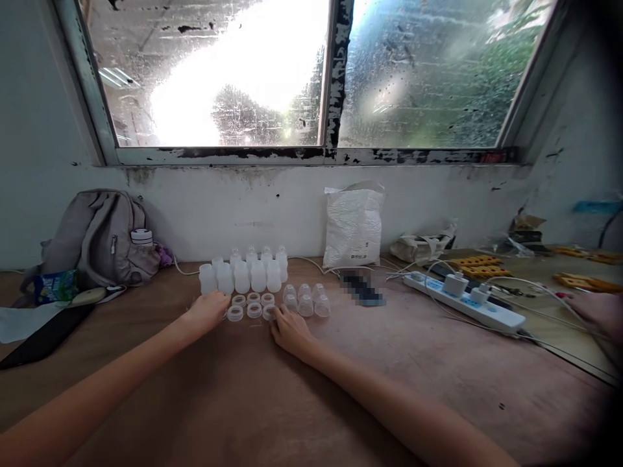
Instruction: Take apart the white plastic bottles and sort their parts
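Observation:
My left hand (208, 310) rests on the table at the left end of the translucent collar rings (254, 310), just in front of the white bottles (241, 277). Its fingers are curled and their tips partly hidden, so what they hold does not show. My right hand (293, 332) lies at the other end of the rings, fingers a little apart, tips touching the nearest right-hand ring (268, 312). The rings lie flat in two rows. Behind the bottles stand several clear nipple-shaped tops (252, 253). Clear domed caps (305, 301) stand in rows right of the rings.
A white plastic parcel (353, 227) leans on the wall. A blurred dark phone-like object (363, 288) and a power strip (462, 303) with cables lie right. A grey backpack (104, 237) stands left. Another person's hand (591, 310) is at far right, near yellow tools (479, 267).

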A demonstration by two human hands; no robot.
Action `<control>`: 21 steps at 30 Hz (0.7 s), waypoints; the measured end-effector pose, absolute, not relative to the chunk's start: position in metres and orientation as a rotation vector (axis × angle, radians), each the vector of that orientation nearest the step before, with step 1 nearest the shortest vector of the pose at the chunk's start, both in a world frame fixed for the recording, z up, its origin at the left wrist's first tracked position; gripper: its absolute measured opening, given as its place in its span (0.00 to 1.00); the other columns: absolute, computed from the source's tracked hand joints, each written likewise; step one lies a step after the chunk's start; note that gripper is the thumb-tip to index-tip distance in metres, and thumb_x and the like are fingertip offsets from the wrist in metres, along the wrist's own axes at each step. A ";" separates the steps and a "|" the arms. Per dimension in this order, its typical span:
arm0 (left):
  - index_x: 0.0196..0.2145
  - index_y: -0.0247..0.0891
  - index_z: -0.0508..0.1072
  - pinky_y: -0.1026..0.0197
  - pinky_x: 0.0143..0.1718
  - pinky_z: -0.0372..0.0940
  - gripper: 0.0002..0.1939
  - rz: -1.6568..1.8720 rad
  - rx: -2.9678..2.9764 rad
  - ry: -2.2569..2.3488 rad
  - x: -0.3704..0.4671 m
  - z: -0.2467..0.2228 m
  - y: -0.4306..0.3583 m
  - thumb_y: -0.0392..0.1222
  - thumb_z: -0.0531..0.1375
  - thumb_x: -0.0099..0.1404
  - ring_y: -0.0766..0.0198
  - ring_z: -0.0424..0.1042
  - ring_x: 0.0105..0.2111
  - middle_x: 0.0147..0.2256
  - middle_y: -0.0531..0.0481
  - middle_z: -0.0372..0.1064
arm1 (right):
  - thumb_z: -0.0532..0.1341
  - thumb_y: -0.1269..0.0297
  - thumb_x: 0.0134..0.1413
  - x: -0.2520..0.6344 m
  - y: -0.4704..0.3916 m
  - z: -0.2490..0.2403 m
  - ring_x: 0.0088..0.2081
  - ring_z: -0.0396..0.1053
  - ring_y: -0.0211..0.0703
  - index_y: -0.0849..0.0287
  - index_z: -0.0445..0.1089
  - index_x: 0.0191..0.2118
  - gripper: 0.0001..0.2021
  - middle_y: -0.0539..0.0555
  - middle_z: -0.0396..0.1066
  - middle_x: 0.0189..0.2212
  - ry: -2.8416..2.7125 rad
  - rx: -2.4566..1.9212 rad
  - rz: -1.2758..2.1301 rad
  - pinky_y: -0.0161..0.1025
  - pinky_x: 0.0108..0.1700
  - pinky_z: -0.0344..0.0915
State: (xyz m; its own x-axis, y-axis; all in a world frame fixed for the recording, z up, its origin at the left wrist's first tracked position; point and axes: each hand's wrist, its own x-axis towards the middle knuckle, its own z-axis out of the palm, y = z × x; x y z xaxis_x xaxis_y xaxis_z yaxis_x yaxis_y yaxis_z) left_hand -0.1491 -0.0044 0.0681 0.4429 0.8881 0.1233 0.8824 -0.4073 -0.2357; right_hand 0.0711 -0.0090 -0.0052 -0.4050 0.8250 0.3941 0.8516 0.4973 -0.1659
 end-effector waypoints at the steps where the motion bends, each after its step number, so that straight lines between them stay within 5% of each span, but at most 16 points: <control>1: 0.33 0.34 0.68 0.60 0.34 0.60 0.08 -0.005 -2.450 -1.512 -0.142 0.075 -0.010 0.32 0.49 0.59 0.56 0.66 0.36 0.33 0.42 0.67 | 0.49 0.64 0.55 0.070 -0.008 -0.005 0.37 0.64 0.46 0.61 0.62 0.40 0.11 0.60 0.63 0.38 -2.311 -1.385 -0.097 0.38 0.37 0.60; 5: 0.30 0.37 0.66 0.64 0.31 0.59 0.08 -0.309 -2.692 -1.384 -0.107 0.087 -0.032 0.35 0.48 0.60 0.61 0.66 0.32 0.31 0.47 0.66 | 0.52 0.63 0.54 0.075 -0.007 -0.004 0.36 0.63 0.42 0.60 0.63 0.35 0.07 0.58 0.61 0.38 -2.171 -1.250 0.005 0.36 0.36 0.60; 10: 0.28 0.36 0.67 0.65 0.29 0.58 0.04 -0.658 -3.046 -1.355 -0.074 0.044 -0.040 0.37 0.53 0.56 0.65 0.65 0.27 0.28 0.50 0.66 | 0.51 0.61 0.54 0.086 -0.002 -0.001 0.28 0.64 0.37 0.59 0.61 0.32 0.07 0.52 0.64 0.31 -1.806 -1.086 0.351 0.34 0.33 0.61; 14: 0.32 0.35 0.67 0.66 0.28 0.59 0.07 -1.024 -3.079 -1.436 -0.066 0.012 -0.042 0.40 0.53 0.57 0.66 0.63 0.27 0.28 0.50 0.64 | 0.53 0.57 0.52 0.087 -0.004 0.003 0.29 0.65 0.39 0.57 0.59 0.36 0.10 0.52 0.66 0.31 -1.613 -1.032 0.519 0.36 0.32 0.63; 21: 0.41 0.36 0.63 0.63 0.30 0.59 0.20 -1.097 -3.082 -1.586 -0.074 0.004 -0.042 0.46 0.60 0.51 0.64 0.63 0.29 0.28 0.52 0.63 | 0.54 0.59 0.52 0.100 -0.030 0.009 0.28 0.64 0.37 0.56 0.59 0.38 0.09 0.52 0.64 0.32 -1.892 -0.860 0.517 0.35 0.31 0.62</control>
